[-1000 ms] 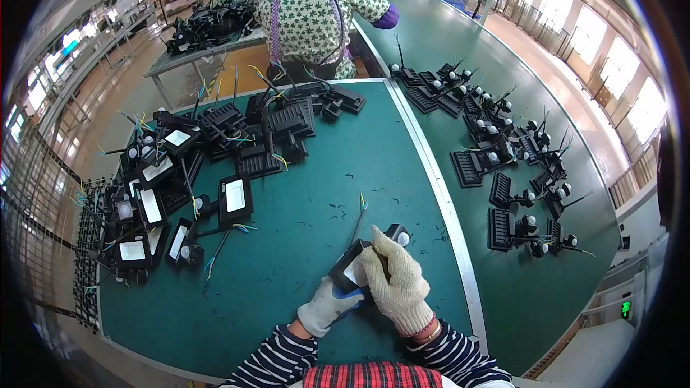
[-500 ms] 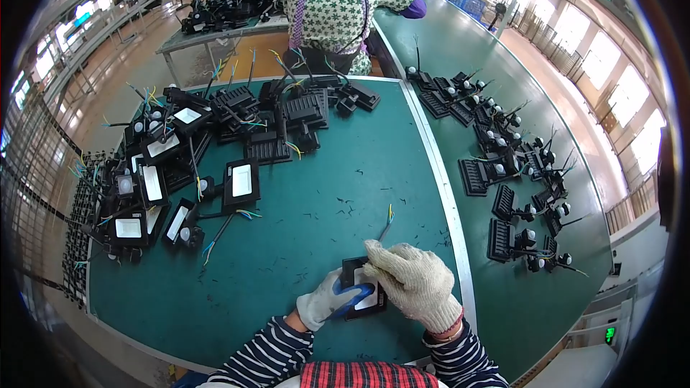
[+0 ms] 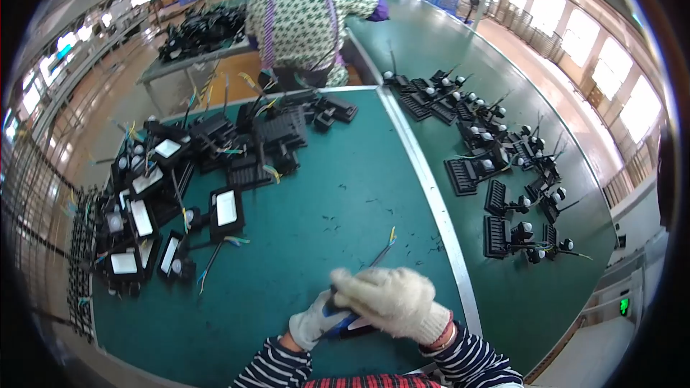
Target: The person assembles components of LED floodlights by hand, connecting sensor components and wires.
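A black LED floodlight [image 3: 357, 330] with a pale front panel is mostly hidden under my hands near the table's front edge. My left hand [image 3: 315, 321], in a whitish glove with blue on the thumb side, is closed around its left side. Over the lamp's top lies my right hand [image 3: 392, 302], in a cream knitted glove, its fingers bent together and slightly blurred. What those fingertips pinch is hidden. Beyond them a dark cable [image 3: 382, 252] with coloured wire ends sticks up from the lamp.
Floodlights with round sensors lie heaped on the left [image 3: 143, 217] and far side of the green table [image 3: 287, 259]. More rest on the right-hand green surface [image 3: 497, 237], past a metal strip [image 3: 431, 190]. Dark scraps dot the table. A person [image 3: 302, 25] stands beyond.
My view has shifted, so table and lamps sit differently in it. My right hand has moved across the floodlight, covering more of its panel. The left still holds it.
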Available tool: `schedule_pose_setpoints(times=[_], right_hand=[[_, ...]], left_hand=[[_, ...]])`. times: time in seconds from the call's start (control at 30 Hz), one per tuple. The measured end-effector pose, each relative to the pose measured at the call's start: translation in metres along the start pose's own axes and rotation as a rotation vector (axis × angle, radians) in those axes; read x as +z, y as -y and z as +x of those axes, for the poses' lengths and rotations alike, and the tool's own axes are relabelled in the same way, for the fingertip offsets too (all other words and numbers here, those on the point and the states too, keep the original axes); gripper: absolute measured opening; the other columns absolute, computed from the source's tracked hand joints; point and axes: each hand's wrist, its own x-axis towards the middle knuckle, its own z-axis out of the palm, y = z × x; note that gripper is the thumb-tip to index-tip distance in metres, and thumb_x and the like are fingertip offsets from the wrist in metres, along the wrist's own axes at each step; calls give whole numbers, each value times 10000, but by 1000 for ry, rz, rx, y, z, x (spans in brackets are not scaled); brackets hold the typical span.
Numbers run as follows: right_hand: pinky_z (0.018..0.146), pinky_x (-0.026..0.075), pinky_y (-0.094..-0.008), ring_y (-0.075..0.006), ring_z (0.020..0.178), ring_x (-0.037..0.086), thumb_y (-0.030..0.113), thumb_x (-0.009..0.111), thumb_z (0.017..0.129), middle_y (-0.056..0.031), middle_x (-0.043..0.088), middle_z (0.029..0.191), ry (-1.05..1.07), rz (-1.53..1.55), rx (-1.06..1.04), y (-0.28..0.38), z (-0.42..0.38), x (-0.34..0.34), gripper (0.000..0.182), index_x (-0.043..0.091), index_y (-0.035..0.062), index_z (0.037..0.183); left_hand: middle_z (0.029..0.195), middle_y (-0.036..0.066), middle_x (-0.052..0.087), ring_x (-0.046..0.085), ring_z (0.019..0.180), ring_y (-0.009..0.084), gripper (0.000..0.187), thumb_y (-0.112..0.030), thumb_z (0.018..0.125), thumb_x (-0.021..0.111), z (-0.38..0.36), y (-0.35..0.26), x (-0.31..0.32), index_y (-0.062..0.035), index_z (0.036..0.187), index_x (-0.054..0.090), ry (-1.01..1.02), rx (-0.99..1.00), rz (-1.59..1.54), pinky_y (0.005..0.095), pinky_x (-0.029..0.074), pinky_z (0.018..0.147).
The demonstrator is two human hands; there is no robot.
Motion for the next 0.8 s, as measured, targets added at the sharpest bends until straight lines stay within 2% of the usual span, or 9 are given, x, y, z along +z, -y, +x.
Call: schedule_pose_setpoints(times=[0.07, 0.1, 0.2, 0.27, 0.33, 0.53, 0.57, 0.67, 0.8], right_hand=[[594, 569, -387, -275, 755, 714, 321, 613, 989, -67, 711, 922, -41, 250, -48, 7, -8, -7, 372, 567, 182, 1331], [583, 546, -337, -212, 711, 704, 303, 605, 1005, -67, 703, 891, -159, 453, -156, -2, -14, 9, 364, 599, 122, 1320], [566, 505, -282, -151, 598, 624, 242, 573, 1019, -66, 661, 827, -405, 1429, 570, -8, -33, 14, 336, 610, 28, 1275], [470, 430, -241, -108, 503, 473, 237, 553, 1016, -60, 579, 787, -479, 1871, 514, -40, -40, 18, 415, 537, -19, 1341], [422, 396, -225, -90, 500, 468, 369, 539, 1032, -62, 584, 818, -344, 1586, 703, -50, -36, 13, 493, 516, 2, 1362], [408, 401, -200, -81, 518, 506, 462, 544, 1002, -40, 617, 830, -75, 1862, 880, -65, -24, 19, 524, 579, 49, 1323], [416, 412, -199, -75, 552, 528, 467, 598, 962, -27, 639, 866, 228, 1777, 797, -83, -19, 15, 503, 632, 59, 1255], [467, 450, -208, -80, 605, 563, 484, 635, 932, -56, 676, 922, 30, 1299, 638, -77, -23, 9, 493, 657, 48, 1163], [821, 558, -338, -231, 935, 712, 423, 650, 909, -106, 718, 1180, -17, 651, 442, -65, -19, -9, 477, 663, 79, 1240]], left_hand=[[1179, 94, 671, 635, 1110, 205, 439, -160, 914, 707, 10, -2, 10, 28, 1293, 591, -177, -72, -427, 364, 507, 973], [1187, 113, 665, 632, 1104, 196, 467, -192, 910, 714, 9, 13, 1, 38, 1294, 582, -222, 70, -115, 361, 505, 971], [1206, 154, 644, 625, 1097, 223, 534, -276, 872, 737, 8, 13, 0, 39, 1274, 580, -485, 293, 444, 393, 497, 969], [1210, 174, 633, 608, 1098, 293, 551, -286, 828, 753, 4, -4, 7, 23, 1257, 598, -602, 418, 711, 444, 492, 963], [1204, 195, 623, 578, 1103, 399, 554, -255, 774, 768, 4, -10, 10, 2, 1245, 628, -604, 615, 982, 513, 489, 951], [1112, 62, 581, 593, 1057, 331, 367, -238, 761, 791, 11, -17, 36, -211, 1113, 688, -279, 829, 1277, 542, 500, 941], [1110, 63, 574, 591, 1055, 331, 333, -213, 770, 788, 12, -13, 38, -214, 1090, 694, -254, 823, 1253, 541, 503, 938], [1161, 88, 528, 562, 1094, 343, 361, -134, 743, 778, 12, -12, 50, -219, 1087, 709, -223, 803, 1291, 547, 503, 935], [1226, 109, 493, 503, 1157, 353, 486, -169, 704, 764, 0, -5, 54, -255, 1178, 700, -148, 692, 1449, 558, 479, 960]])
